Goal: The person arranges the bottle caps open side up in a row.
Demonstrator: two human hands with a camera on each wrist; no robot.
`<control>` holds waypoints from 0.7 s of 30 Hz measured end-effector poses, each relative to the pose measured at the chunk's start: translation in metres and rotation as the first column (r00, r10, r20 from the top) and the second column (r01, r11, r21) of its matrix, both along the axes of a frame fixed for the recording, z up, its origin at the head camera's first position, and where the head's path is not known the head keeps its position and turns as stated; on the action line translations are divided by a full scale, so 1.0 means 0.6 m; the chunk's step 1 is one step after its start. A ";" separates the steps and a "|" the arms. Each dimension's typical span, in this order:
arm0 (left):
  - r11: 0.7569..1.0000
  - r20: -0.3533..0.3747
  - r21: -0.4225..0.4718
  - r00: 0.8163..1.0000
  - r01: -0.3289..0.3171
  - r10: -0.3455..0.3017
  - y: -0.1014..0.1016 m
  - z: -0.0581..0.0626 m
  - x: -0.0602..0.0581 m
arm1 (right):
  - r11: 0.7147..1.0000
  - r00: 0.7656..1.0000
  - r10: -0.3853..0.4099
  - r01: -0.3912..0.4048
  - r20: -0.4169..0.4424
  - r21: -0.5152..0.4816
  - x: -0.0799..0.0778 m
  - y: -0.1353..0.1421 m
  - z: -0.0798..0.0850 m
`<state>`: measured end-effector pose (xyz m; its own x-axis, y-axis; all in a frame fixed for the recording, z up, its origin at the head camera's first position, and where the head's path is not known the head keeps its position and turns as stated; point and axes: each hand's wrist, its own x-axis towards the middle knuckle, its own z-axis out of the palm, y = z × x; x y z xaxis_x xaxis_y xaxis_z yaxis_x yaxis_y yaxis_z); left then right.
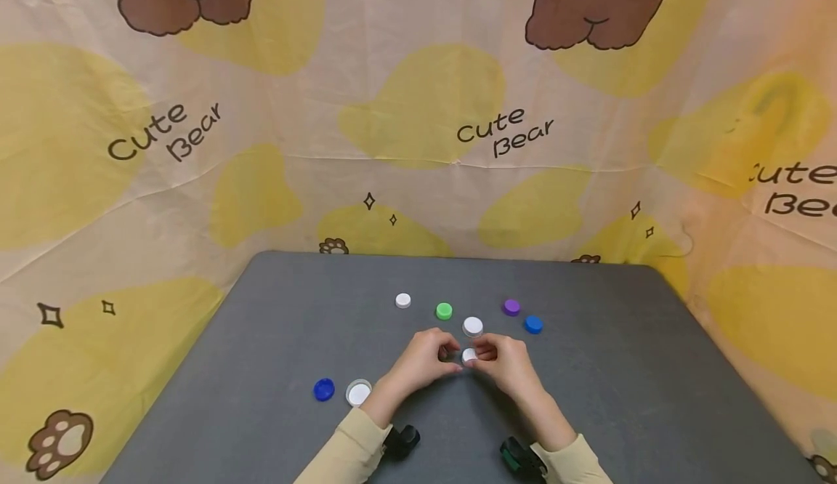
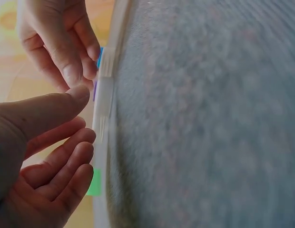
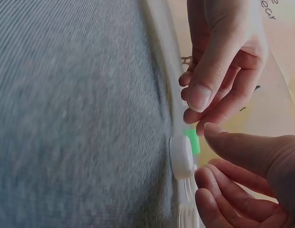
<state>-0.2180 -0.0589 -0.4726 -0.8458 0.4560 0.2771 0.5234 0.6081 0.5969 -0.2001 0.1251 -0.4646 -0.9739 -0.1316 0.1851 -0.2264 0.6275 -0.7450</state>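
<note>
In the head view, a small white cap lies on the grey table between my hands. My left hand hovers just left of it, fingers loosely bent and holding nothing. On the other side my right hand has its fingertips at the cap's right edge, partly covering it. The right wrist view shows this white cap flat on the table, beside the relaxed right thumb and fingers, which do not wrap round it. Behind it sits a larger white cap with a clear rim.
Farther back lie a white cap, a green cap, a purple cap and a blue cap. By my left forearm are a dark blue cap and a white disc with clear rim. A printed cloth hangs behind the table.
</note>
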 end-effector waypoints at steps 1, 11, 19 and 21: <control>1.000 0.000 -0.002 1.000 0.000 0.000 0.002 -0.001 -0.001 | 1.000 1.000 -0.004 0.004 0.001 -0.001 0.001 0.002 0.000; 1.000 0.027 -0.005 1.000 0.000 0.000 0.018 -0.009 -0.014 | 0.999 0.999 -0.031 0.031 0.005 0.029 -0.001 0.013 -0.012; 1.000 0.056 0.005 0.998 -0.009 0.008 0.025 -0.013 -0.016 | 0.997 0.999 -0.040 0.040 -0.004 0.063 -0.002 0.008 -0.019; 1.000 0.056 0.002 0.998 -0.011 0.011 0.026 -0.014 -0.017 | 0.996 0.999 -0.045 0.046 -0.008 0.077 -0.002 0.008 -0.019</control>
<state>-0.2279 -0.0433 -0.4808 -0.8649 0.4462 0.2301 0.4824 0.6119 0.6268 -0.2014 0.1297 -0.4760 -0.9780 -0.1013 0.1825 -0.2010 0.6929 -0.6924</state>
